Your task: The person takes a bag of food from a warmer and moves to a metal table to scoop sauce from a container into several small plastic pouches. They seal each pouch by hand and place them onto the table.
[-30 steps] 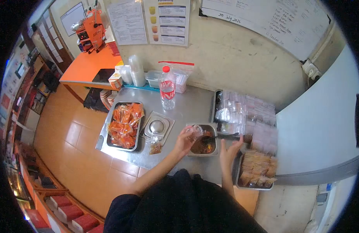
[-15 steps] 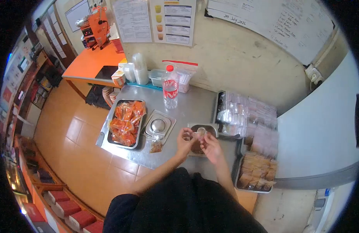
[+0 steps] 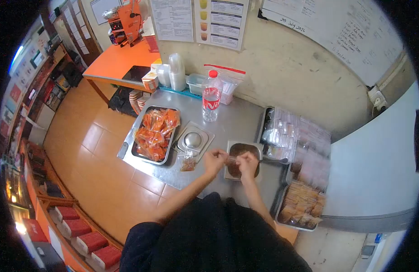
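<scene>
Small plastic bag (image 3: 231,158): a clear, thin pouch, stretched between both hands just above the near edge of the steel pan; its contents are too small to make out.
Long axis of bag: runs left to right across the view, from one hand to the other, roughly level.
Left hand (image 3: 215,159): fingers pinched on the left end of the bag, forearm reaching up from the lower left.
Right hand (image 3: 247,162): fingers pinched on the right end of the bag, hovering over the pan's near rim.
Steel pan (image 3: 256,149): rectangular, holding a dark brown filling, standing on the counter directly beneath the hands.
Counter (image 3: 236,122): brushed steel, set against the wall, carrying all the trays.
Filled packet (image 3: 188,164): a small clear bag with brownish contents, lying flat on the counter just left of the left hand.
Steel lid (image 3: 193,140): square with a round dome in the middle, lying between the pan and the orange tray.
Orange tray (image 3: 156,134): long steel tray piled with orange-filled packets, at the counter's left end.
Water bottle (image 3: 211,96): clear, red cap and red label, upright behind the lid.
Clear bag stack (image 3: 295,138): empty clear pouches heaped in a tray right of the pan.
Brown packet tray (image 3: 302,206): filled brownish packets in rows, at the near right corner.
</scene>
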A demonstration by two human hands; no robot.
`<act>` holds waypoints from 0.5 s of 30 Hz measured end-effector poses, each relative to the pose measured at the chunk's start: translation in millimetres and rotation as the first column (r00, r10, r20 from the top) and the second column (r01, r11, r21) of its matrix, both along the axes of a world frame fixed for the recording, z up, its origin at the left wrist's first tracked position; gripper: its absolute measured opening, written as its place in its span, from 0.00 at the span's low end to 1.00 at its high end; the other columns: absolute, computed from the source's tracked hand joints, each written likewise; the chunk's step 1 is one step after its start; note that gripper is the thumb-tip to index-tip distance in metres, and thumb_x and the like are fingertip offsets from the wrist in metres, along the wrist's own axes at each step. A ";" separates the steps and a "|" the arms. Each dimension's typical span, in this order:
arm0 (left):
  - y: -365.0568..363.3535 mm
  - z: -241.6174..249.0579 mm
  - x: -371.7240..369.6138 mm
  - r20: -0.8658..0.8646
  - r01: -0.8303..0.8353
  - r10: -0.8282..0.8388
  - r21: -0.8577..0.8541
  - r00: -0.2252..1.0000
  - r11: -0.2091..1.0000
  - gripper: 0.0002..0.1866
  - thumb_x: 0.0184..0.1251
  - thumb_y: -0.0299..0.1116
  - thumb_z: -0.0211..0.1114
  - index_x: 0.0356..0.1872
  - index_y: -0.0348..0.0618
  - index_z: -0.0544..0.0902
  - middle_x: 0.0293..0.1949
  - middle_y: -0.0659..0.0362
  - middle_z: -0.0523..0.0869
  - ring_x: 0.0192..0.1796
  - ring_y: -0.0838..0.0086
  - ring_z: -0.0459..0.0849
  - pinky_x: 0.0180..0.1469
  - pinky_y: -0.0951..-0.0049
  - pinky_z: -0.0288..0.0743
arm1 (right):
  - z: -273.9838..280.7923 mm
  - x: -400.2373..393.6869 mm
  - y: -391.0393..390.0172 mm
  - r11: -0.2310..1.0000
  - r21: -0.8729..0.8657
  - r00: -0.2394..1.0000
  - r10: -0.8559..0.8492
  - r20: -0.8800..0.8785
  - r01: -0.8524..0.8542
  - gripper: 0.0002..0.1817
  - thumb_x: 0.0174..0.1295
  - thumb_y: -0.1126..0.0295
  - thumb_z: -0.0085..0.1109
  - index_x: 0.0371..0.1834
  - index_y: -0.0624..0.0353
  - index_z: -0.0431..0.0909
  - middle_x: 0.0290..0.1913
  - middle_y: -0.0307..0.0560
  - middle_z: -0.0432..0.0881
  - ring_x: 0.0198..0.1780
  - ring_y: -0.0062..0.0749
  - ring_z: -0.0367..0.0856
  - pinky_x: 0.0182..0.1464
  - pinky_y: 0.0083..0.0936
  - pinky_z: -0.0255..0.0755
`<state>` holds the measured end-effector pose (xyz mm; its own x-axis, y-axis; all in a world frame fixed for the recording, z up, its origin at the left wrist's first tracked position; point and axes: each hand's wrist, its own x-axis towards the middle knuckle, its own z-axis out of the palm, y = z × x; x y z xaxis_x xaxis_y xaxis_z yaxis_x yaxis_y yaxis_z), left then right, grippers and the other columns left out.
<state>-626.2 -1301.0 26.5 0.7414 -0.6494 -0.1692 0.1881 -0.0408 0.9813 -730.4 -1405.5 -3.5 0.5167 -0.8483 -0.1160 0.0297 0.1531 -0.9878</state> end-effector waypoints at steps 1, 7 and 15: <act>1.7 2.2 2.5 0.159 -0.035 0.029 0.034 0.987 0.999 0.05 0.58 0.27 0.65 0.28 0.35 0.85 0.20 0.60 0.83 0.20 0.78 0.79 0.23 0.76 0.71 | 12.3 11.4 7.5 0.933 -0.353 0.985 -0.120 -0.122 0.070 0.05 0.51 0.79 0.58 0.21 0.58 0.74 0.18 0.36 0.74 0.20 0.16 0.69 0.23 0.15 0.62; -5.9 18.7 35.9 0.064 -0.037 0.039 -0.040 0.997 0.999 0.05 0.56 0.26 0.63 0.26 0.32 0.80 0.18 0.56 0.82 0.17 0.75 0.80 0.20 0.78 0.73 | 52.6 26.8 1.0 0.829 -0.559 0.993 -0.068 -0.100 0.000 0.06 0.48 0.80 0.62 0.30 0.61 0.78 0.28 0.39 0.79 0.26 0.23 0.79 0.29 0.25 0.73; 10.2 57.6 64.4 -0.156 0.088 -0.105 -0.114 0.982 0.990 0.11 0.57 0.30 0.67 0.37 0.33 0.78 0.24 0.58 0.83 0.25 0.74 0.83 0.27 0.76 0.77 | 96.7 28.1 0.7 0.831 -0.474 0.956 0.278 -0.098 -0.290 0.08 0.60 0.78 0.63 0.41 0.70 0.79 0.37 0.48 0.85 0.38 0.28 0.86 0.36 0.21 0.83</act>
<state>-561.8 -1290.9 84.2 0.6430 -0.7371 -0.2076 0.3446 0.0364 0.9381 -702.3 -1404.9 93.2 0.7458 -0.6176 0.2497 0.0331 -0.3400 -0.9398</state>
